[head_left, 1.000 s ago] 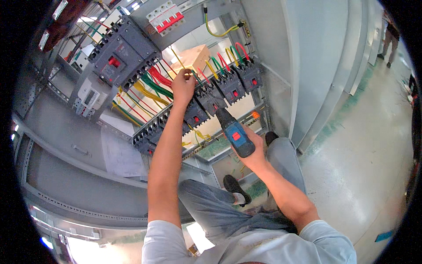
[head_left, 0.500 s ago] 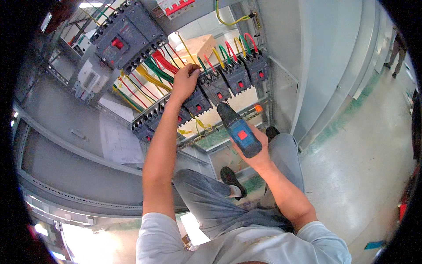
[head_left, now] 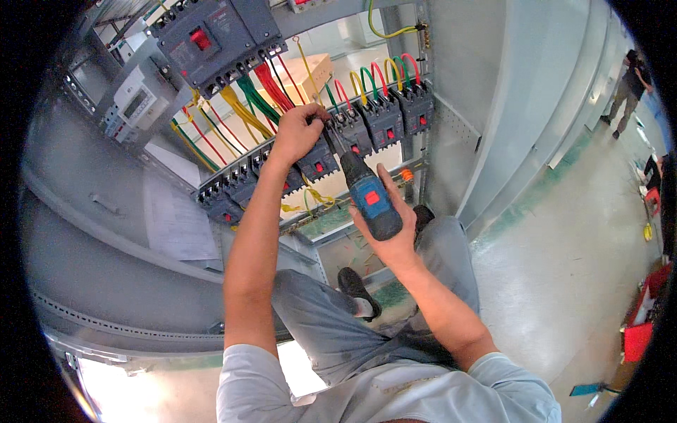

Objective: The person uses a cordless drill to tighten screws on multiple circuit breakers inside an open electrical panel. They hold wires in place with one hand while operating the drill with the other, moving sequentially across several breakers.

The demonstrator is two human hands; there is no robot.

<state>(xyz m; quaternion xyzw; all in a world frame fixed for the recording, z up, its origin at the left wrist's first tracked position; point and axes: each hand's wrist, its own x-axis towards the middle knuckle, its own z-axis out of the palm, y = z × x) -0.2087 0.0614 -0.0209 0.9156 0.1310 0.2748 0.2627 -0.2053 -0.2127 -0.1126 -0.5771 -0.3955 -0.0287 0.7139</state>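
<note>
Breakers (head_left: 382, 121), in a row slanting from left of centre to upper right of centre, ahead of both hands. Left hand (head_left: 300, 132) nearer, at the row's upper edge, thumb and fingers bunched close beside the third breaker (head_left: 355, 132) from the right end; whether they pinch anything, cannot tell. Right hand (head_left: 395, 229) lower, right of centre, wrapped round the blue-black driver (head_left: 370, 201). Driver's long axis points up-left, bit (head_left: 337, 139) reaching the third breaker's left side, just beside the left hand. Seated on a screw or not: cannot tell.

Counts: big breaker (head_left: 211, 46), one, upper left. Row: five right of the left forearm (head_left: 254, 247), others beyond it, part hidden. Driver: one. Wire loops (head_left: 417, 69) on the two rightmost: two yellow, two green, two red. Ring-ended yellow wire (head_left: 303, 61): one, above left hand.
</note>
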